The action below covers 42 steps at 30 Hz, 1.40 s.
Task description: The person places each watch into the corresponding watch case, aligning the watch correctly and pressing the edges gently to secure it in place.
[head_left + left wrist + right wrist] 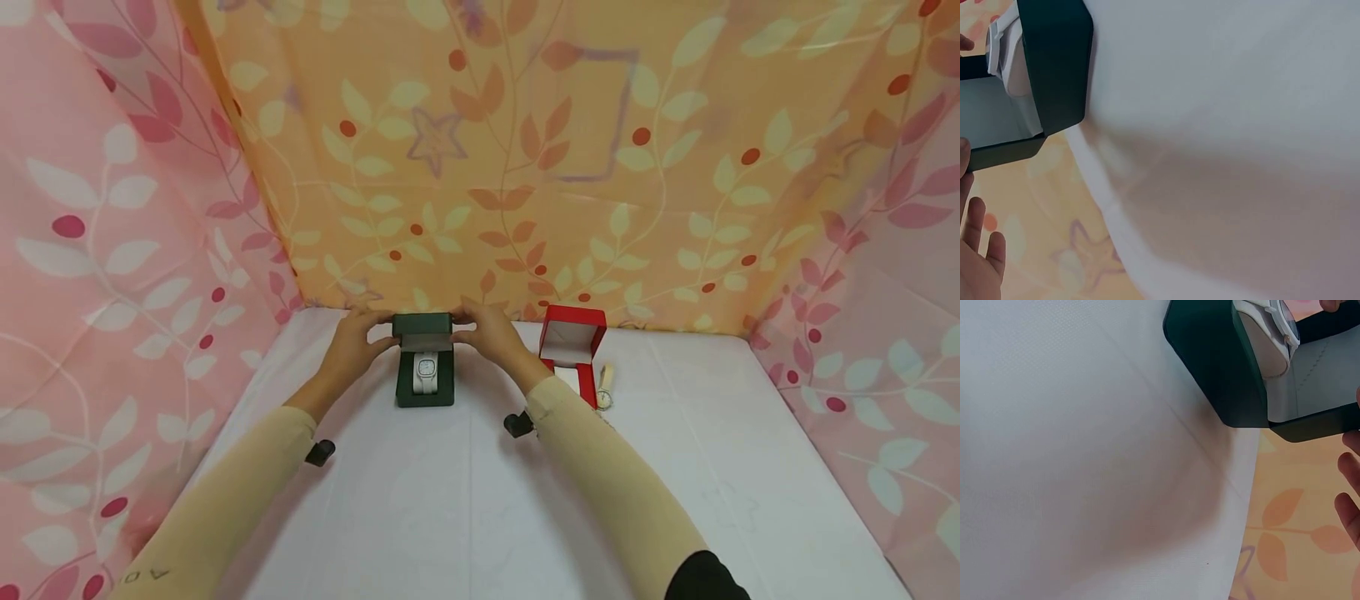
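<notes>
A dark green watch box (pixel 405 385) stands with its lid raised near the far edge of the table. Inside it sits a white wristwatch (pixel 425 372) on its cushion. My left hand (pixel 354 340) grips the left side of the lid (pixel 422 325), thumb and fingers at its edge. On the opposite side, my right hand (pixel 487 335) holds the lid in the same way. The left wrist view shows the box's side wall (pixel 1057 69) and the pale lid lining. From the right wrist, the other side wall (pixel 1210 362) and part of the watch (pixel 1266 337) appear.
To the right stands a red watch box (pixel 573 325) with its lid up and a white insert, partly behind my right forearm. A light-strapped wristwatch (pixel 604 392) lies beside it. A floral curtain (pixel 525 233) hangs along the far edge of the white-covered table (pixel 420 500).
</notes>
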Available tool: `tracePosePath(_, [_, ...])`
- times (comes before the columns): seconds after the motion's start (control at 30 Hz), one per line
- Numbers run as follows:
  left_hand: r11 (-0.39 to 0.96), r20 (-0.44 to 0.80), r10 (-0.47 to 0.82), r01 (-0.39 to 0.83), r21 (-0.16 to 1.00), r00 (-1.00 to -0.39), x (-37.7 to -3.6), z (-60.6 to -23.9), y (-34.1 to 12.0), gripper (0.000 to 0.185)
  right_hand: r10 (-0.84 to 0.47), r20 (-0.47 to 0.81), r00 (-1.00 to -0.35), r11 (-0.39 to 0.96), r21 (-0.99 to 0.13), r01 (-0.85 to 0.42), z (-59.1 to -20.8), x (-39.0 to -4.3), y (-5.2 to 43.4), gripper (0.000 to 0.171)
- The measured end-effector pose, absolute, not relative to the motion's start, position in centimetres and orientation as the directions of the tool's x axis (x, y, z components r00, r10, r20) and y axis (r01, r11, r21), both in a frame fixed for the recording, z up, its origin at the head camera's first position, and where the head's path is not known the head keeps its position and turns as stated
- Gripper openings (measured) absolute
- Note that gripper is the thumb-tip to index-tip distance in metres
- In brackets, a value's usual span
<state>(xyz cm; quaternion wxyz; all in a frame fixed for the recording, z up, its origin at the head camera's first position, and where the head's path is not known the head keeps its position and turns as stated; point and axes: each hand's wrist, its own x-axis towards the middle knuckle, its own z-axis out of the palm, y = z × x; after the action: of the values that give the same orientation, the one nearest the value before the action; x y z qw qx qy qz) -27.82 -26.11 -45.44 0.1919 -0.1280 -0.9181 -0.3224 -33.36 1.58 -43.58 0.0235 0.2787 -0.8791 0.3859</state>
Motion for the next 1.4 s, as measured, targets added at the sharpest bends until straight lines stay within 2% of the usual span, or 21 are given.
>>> tracePosePath(0.5, [0.756,0.405,0.078,0.319,0.572,-0.911,-26.8,-46.0,-25.7,0.05,-0.433,0.237,-0.87,0.558,-0.688,-0.465,-44.0,-32.5,1.6,0.04])
tracePosePath(0.8, [0.685,0.316,0.064,0.272,0.675,-0.947,-25.9,-45.8,-25.8,0.069,-0.426,0.274,-0.862,0.523,-0.703,-0.481,-44.4,-31.6,1.6,0.049])
tracePosePath(1.0, [0.657,0.303,0.041,0.254,0.709,-0.952,-25.4,-45.4,-25.6,0.069,-0.427,0.27,-0.863,0.495,-0.729,-0.473,-44.7,-31.5,1.7,0.05])
tracePosePath(1.2, [0.638,0.252,0.021,0.207,0.741,-0.967,-25.0,-45.2,-25.4,0.072,-0.443,0.229,-0.867,0.463,-0.77,-0.439,-45.1,-31.4,2.0,0.057])
tracePosePath(1.4, [0.613,0.262,0.008,0.212,0.761,-0.965,-24.4,-45.4,-25.3,0.068,-0.425,0.2,-0.883,0.467,-0.788,-0.402,-45.3,-30.8,2.1,0.059])
